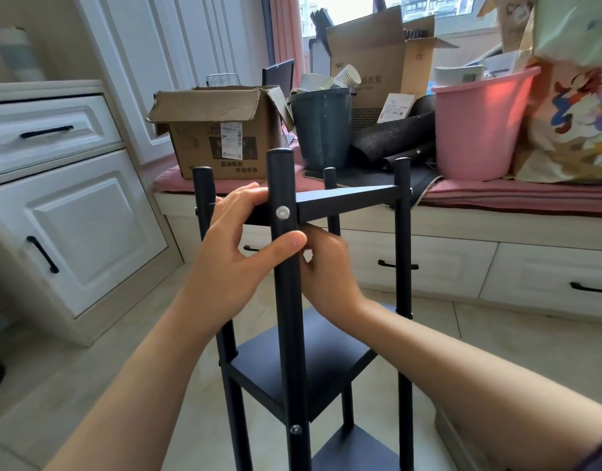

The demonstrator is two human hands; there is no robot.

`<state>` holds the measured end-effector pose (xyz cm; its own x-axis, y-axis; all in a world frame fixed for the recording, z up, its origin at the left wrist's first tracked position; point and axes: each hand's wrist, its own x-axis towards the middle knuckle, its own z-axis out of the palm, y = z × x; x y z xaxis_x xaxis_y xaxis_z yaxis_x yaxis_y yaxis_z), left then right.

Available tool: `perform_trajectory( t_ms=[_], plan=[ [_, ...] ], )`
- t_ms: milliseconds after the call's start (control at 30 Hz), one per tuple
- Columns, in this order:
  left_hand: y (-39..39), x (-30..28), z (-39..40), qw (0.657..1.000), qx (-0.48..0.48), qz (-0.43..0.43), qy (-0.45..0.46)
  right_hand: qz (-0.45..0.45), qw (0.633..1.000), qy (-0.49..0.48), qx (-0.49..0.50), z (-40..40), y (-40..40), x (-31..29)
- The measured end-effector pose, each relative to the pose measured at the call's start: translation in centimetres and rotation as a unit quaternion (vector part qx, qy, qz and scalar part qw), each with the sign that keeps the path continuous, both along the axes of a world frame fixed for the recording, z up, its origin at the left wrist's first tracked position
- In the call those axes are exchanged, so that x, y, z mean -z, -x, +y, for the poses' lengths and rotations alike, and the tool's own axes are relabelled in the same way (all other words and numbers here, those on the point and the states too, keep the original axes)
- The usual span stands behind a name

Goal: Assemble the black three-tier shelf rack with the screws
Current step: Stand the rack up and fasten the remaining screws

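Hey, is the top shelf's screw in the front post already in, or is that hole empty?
In. A silver screw head sits against the front post at the top shelf. How tight it is cannot be told.

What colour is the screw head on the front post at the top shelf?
Silver, against the black post; the head view shows the screw clearly.

- Shelf rack upright on the floor, nearest the camera, in front of the window seat.
- Left hand on the rack's top tier, at the near post; right hand just behind that post, under the top tier.
- Screw in the near post at top-tier level; second screw lower down the same post.
- Cardboard box on the window seat, behind the rack and to its left.
- Bucket right of that box, behind the rack.
- Basin further right of the rack, on the same seat.
- Cabinet left of the rack.
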<state>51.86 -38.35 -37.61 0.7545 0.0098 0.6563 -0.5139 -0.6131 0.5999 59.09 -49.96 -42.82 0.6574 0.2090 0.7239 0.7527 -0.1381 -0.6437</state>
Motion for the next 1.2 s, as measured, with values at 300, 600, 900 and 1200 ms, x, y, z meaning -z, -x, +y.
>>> perform_trajectory(
  t_ms=[300,600,900,1200],
  plan=[
    [0.7,0.1,-1.0,1.000,-0.007,-0.004,0.015,0.366,0.924,0.062,-0.093,-5.5,4.4,-1.0],
    [0.6,0.4,-3.1,0.999,-0.038,-0.019,0.023,0.549,0.817,-0.069,-0.162,-7.0,8.6,0.1],
    [-1.3,1.5,-3.0,0.991,-0.064,0.032,-0.117,0.524,0.807,-0.161,-0.221,-7.7,7.5,0.0],
    [-0.7,3.4,-2.5,0.982,-0.010,0.101,-0.156,0.515,0.794,-0.279,-0.163,-6.9,6.4,0.3]
  ],
)
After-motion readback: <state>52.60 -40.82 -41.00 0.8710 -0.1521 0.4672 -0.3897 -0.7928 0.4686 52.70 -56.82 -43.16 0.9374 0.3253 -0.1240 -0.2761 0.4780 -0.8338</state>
